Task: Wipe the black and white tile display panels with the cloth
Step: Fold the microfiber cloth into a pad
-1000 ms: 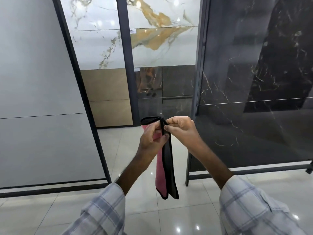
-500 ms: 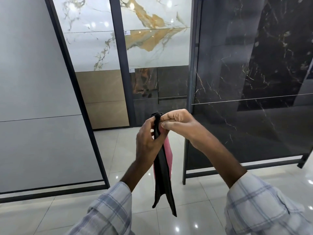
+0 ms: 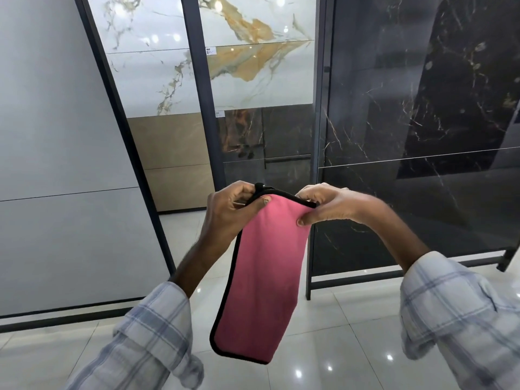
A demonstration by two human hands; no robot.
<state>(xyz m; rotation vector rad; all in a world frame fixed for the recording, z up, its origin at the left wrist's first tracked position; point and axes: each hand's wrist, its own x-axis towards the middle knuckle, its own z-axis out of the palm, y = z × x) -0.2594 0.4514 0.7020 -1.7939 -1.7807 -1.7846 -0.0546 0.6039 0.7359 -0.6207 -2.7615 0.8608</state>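
Note:
A pink cloth [image 3: 259, 282] with a black hem hangs in front of me, its pink face toward me. My left hand [image 3: 228, 212] pinches its top left corner and my right hand [image 3: 329, 205] pinches its top right corner, holding the top edge stretched between them. A black marble tile panel [image 3: 422, 122] with pale veins stands upright on the right in a dark metal frame. A plain white-grey tile panel [image 3: 56, 150] stands on the left. Neither hand touches a panel.
Further back stand white marble tiles with gold veins [image 3: 247, 57], with beige tiles [image 3: 174, 164] and dark tiles below. The floor is glossy white tile [image 3: 337, 333]. The black panel's metal foot [image 3: 309, 288] rests on the floor just right of the cloth.
The cloth was bunched into a narrow dark strip between my hands. My hands have moved apart and it now hangs spread wide with the pink side facing me.

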